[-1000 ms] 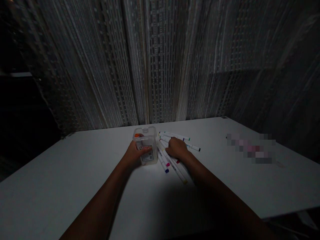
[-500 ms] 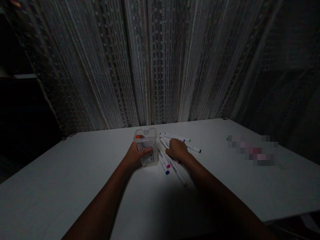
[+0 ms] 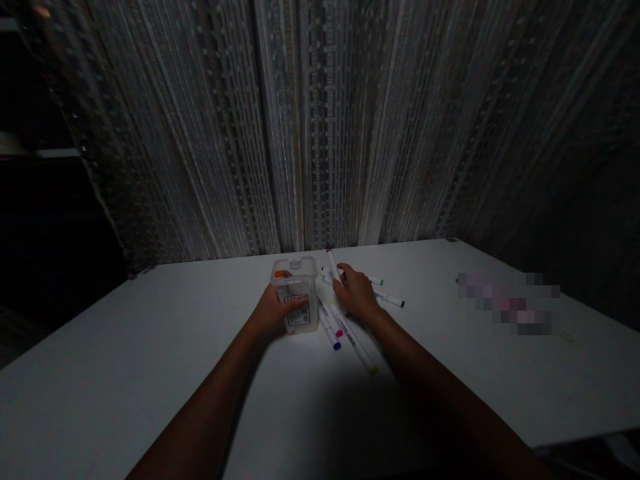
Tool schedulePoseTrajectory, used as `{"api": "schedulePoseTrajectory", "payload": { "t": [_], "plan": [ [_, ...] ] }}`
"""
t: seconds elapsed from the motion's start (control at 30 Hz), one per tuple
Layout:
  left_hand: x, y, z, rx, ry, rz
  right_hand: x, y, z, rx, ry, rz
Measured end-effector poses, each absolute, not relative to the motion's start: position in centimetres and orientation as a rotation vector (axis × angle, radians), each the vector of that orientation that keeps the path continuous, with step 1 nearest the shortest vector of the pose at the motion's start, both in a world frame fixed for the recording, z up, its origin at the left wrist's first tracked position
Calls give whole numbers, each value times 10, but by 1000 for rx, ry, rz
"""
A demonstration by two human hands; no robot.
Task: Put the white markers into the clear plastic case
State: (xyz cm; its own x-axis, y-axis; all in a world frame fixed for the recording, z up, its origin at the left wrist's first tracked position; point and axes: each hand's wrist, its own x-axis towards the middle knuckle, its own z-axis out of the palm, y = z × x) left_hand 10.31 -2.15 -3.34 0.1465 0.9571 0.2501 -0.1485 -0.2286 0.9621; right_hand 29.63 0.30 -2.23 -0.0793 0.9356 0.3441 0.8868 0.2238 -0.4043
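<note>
My left hand (image 3: 276, 308) grips a clear plastic box (image 3: 311, 313) from its left side, thumb across the printed label on the front. The box stands upright on the white table, its lid raised at the top, and an orange-capped marker (image 3: 279, 274) shows inside. To the right, my right hand (image 3: 356, 291) is closed around a white marker with a red end (image 3: 333, 260), which tilts up to the left; its lower part is hidden by the fingers. Several white markers lie loosely below and behind this hand, among them a yellow-ended marker (image 3: 357, 347) and a blue-ended marker (image 3: 330, 331).
A black-ended marker (image 3: 393, 300) and a green-ended marker (image 3: 376, 281) lie right of my right hand. Farther right on the white table (image 3: 200, 333) is a blurred-out pinkish object (image 3: 515, 303). A string curtain (image 3: 315, 133) hangs behind the table's far edge.
My right hand has lifted the red-ended marker from the pile, so it now points upward. My left hand keeps its hold on the box.
</note>
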Motion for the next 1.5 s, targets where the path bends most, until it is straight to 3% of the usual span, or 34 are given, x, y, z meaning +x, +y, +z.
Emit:
{"api": "schedulePoseTrajectory", "payload": {
  "t": [1.5],
  "plan": [
    [102, -22, -33, 1356, 866, 1314, 296, -3, -20, -1207, -1740, 74]
  ]
}}
